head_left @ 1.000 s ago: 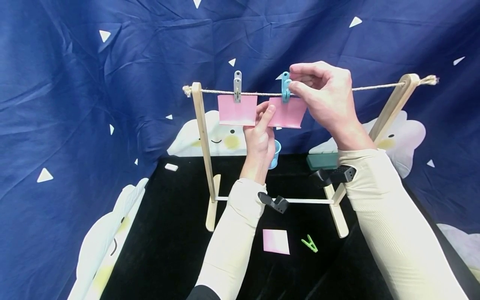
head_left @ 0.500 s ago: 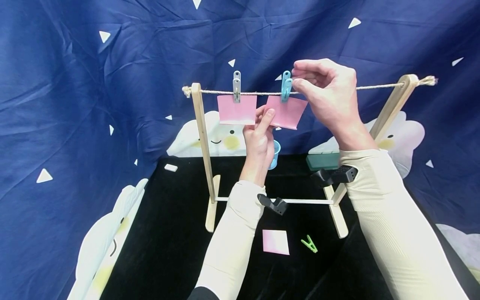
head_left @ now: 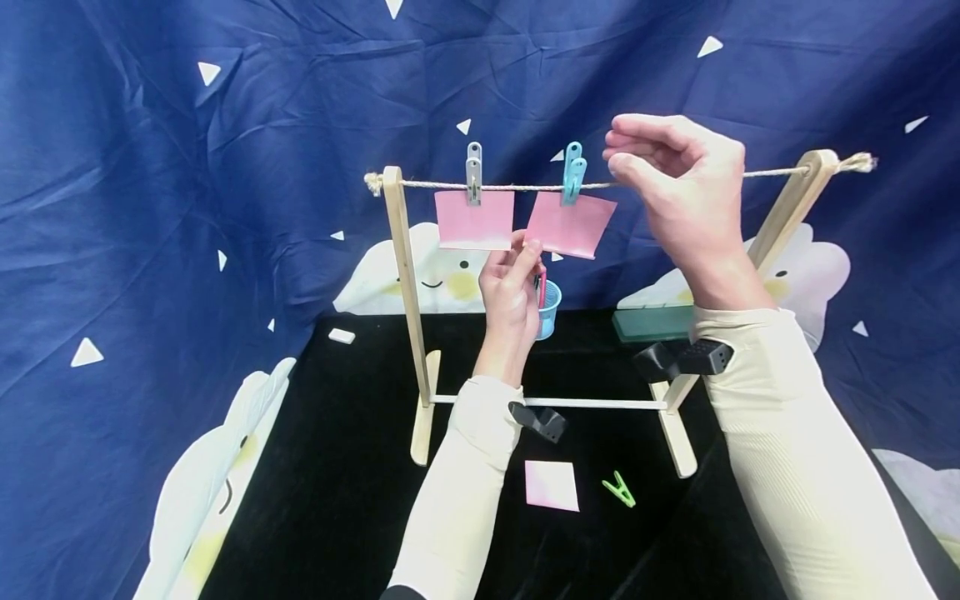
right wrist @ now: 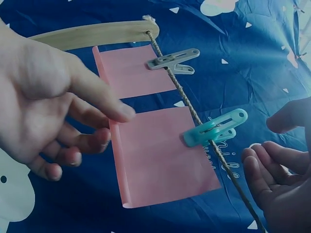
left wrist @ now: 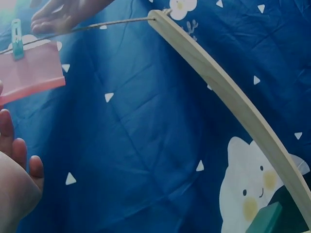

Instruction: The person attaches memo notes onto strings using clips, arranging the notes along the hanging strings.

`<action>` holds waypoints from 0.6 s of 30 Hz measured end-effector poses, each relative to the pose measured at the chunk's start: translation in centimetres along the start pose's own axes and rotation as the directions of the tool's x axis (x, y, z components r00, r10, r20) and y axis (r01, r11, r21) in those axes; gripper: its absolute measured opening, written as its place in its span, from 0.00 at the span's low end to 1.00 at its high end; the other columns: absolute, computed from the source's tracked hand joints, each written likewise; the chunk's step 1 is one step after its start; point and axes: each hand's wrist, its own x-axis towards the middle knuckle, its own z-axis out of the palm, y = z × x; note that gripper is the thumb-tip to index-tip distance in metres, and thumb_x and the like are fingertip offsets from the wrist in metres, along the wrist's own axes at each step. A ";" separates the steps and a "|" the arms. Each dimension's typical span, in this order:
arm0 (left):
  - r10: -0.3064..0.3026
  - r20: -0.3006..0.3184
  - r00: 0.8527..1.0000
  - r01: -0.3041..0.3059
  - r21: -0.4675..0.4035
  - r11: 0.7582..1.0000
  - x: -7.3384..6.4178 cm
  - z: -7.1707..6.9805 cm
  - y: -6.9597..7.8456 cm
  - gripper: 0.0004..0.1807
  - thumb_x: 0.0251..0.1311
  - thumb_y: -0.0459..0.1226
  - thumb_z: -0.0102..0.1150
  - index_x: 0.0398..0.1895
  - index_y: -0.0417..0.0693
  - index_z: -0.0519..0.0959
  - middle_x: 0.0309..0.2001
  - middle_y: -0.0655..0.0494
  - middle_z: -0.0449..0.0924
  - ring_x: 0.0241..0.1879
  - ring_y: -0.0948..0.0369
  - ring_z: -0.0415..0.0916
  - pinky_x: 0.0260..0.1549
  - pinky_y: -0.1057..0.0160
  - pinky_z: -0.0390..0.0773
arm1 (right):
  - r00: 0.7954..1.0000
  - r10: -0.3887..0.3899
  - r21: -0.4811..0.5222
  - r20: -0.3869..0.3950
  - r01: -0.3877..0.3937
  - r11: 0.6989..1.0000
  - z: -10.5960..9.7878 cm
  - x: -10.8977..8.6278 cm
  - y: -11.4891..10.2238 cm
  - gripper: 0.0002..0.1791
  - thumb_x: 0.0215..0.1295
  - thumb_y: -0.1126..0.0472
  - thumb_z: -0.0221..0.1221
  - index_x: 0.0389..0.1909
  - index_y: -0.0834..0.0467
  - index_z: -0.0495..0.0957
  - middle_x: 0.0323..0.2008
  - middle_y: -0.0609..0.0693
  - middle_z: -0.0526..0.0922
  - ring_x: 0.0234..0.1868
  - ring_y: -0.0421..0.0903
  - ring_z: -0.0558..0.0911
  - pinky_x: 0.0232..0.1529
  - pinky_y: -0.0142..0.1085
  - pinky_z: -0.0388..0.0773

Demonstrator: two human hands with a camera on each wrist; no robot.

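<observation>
A pink sticky note point(head_left: 572, 229) hangs slightly tilted from the rope point(head_left: 517, 187), held by a blue clothespin point(head_left: 573, 175). My left hand point(head_left: 510, 279) is at its lower left corner, thumb tip overlapping the edge and the other fingers loosely bent. My right hand point(head_left: 686, 171) is raised to the right of the blue clothespin, apart from it, with nothing between thumb and fingers. Further left, a grey clothespin point(head_left: 474, 175) holds another pink sticky note point(head_left: 476, 221) on the rope. On the black cloth lie a third sticky note point(head_left: 552, 485) and a green clothespin point(head_left: 618, 489).
Wooden posts point(head_left: 407, 283) at both ends carry the rope, joined below by a white bar point(head_left: 607, 403). Behind stand a blue cup point(head_left: 550, 310) and a green box point(head_left: 651, 324). A small white block point(head_left: 342, 336) lies at the left, before the blue curtain point(head_left: 315, 108).
My right hand has let go of the blue clothespin and moved right. My left hand has slid down along the note's corner. The second note now hangs more tilted.
</observation>
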 end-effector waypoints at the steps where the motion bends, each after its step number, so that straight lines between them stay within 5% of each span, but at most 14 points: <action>1: -0.001 0.001 1.000 0.001 0.003 1.000 -0.1 -0.2 0.0 0.17 0.61 0.21 0.55 0.31 0.54 0.84 0.27 0.61 0.81 0.24 0.65 0.72 0.29 0.71 0.73 | 1.000 0.002 0.027 -0.001 -0.002 1.000 -0.1 -0.1 0.0 0.13 0.57 0.75 0.66 0.44 0.68 0.86 0.34 0.47 0.90 0.38 0.41 0.88 0.44 0.26 0.82; 8: 0.010 0.042 0.999 -0.013 0.055 0.998 -0.6 -1.8 0.3 0.17 0.62 0.22 0.54 0.33 0.55 0.84 0.32 0.60 0.81 0.27 0.63 0.71 0.34 0.70 0.73 | 0.999 0.040 0.224 -0.016 -0.035 0.974 -1.3 -1.0 0.0 0.15 0.53 0.78 0.68 0.44 0.73 0.84 0.35 0.53 0.90 0.37 0.44 0.89 0.45 0.26 0.82; 18: 0.026 0.068 0.997 -0.032 0.087 0.996 -1.6 -4.5 0.3 0.16 0.60 0.22 0.54 0.34 0.54 0.84 0.31 0.61 0.79 0.31 0.66 0.73 0.34 0.70 0.74 | 0.997 -0.051 0.291 -0.056 0.065 0.954 -3.6 -4.0 1.2 0.17 0.51 0.86 0.62 0.44 0.82 0.79 0.37 0.58 0.89 0.36 0.47 0.89 0.44 0.29 0.83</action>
